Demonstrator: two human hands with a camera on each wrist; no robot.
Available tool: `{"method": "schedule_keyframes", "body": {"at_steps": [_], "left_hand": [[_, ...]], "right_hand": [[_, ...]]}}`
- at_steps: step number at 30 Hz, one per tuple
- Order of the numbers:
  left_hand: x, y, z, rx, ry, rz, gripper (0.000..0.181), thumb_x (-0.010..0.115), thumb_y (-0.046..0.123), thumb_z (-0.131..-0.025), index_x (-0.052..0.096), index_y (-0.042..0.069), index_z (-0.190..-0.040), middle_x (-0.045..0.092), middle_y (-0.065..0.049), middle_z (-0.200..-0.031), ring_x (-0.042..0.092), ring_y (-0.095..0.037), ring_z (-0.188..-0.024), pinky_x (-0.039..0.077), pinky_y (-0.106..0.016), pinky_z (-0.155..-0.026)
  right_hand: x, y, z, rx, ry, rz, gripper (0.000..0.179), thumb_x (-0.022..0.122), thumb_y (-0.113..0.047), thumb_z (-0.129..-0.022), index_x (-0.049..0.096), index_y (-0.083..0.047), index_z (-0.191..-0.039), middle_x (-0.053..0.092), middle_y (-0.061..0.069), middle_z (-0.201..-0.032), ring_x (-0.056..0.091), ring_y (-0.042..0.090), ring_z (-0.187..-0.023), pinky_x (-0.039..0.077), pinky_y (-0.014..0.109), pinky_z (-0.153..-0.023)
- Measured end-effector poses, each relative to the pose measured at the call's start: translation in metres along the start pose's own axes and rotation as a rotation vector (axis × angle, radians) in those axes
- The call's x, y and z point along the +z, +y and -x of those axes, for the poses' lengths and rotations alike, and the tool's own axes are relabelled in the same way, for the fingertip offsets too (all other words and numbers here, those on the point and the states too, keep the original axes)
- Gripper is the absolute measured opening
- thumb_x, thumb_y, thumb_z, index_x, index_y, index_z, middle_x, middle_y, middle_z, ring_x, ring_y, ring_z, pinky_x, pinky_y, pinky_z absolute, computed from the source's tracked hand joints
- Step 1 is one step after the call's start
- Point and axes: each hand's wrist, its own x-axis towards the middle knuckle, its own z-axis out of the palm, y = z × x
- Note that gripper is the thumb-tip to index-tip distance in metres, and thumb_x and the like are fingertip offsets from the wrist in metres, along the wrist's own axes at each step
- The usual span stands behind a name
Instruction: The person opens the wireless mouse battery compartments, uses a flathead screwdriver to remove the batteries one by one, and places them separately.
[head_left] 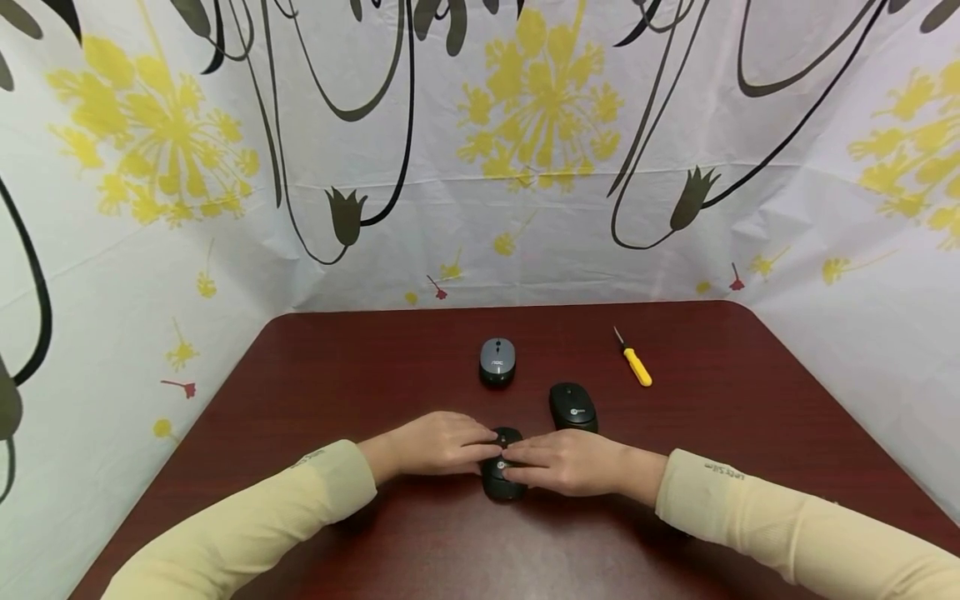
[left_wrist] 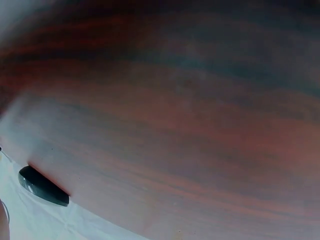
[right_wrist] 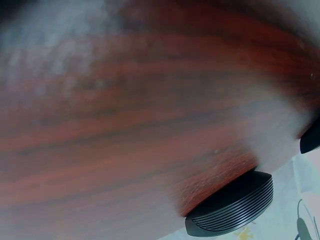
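On the dark red table lies a small black computer mouse [head_left: 504, 490], with both hands on it in the head view. My left hand [head_left: 438, 442] reaches in from the left and holds its left side, fingertips on its top. From the right, my right hand [head_left: 573, 462] grips it with fingers across the upper shell, partly covering it. Fingertips of the two hands almost meet over the mouse. Just behind the right hand sits a second black mouse [head_left: 573, 404], its near end overlapped by that hand. Neither wrist view shows the fingers.
Farther back stands a grey and black mouse [head_left: 497, 360]. A screwdriver with a yellow handle [head_left: 637, 367] lies at the back right. The table [head_left: 360, 358] ends at a patterned white cloth [head_left: 480, 267]. In the right wrist view, a ribbed dark mouse side [right_wrist: 232, 205] shows low down.
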Motion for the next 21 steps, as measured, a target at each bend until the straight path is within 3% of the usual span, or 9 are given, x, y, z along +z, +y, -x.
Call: {"method": "schedule_keyframes", "body": {"at_steps": [10, 21], "left_hand": [[-0.0005, 0.0015, 0.0014, 0.013, 0.017, -0.038, 0.035, 0.067, 0.026, -0.093, 0.066, 0.005, -0.121, 0.068, -0.009, -0.115, 0.064, -0.015, -0.106, 0.049, -0.028, -0.093], [-0.0048, 0.0016, 0.0029, 0.011, 0.001, -0.061, 0.039, 0.064, 0.024, -0.095, 0.062, 0.001, -0.127, 0.067, -0.010, -0.117, 0.064, -0.015, -0.107, 0.050, -0.028, -0.092]], "right_hand": [[-0.0007, 0.0002, 0.0006, -0.034, -0.015, 0.062, 0.036, 0.033, -0.012, -0.107, 0.064, -0.005, -0.124, 0.064, 0.013, -0.122, 0.063, 0.018, -0.110, 0.051, 0.025, -0.090], [-0.0036, 0.0016, 0.0027, -0.046, 0.004, 0.097, 0.035, 0.038, -0.016, -0.107, 0.059, 0.003, -0.127, 0.061, 0.017, -0.125, 0.060, 0.020, -0.115, 0.048, 0.030, -0.096]]}}
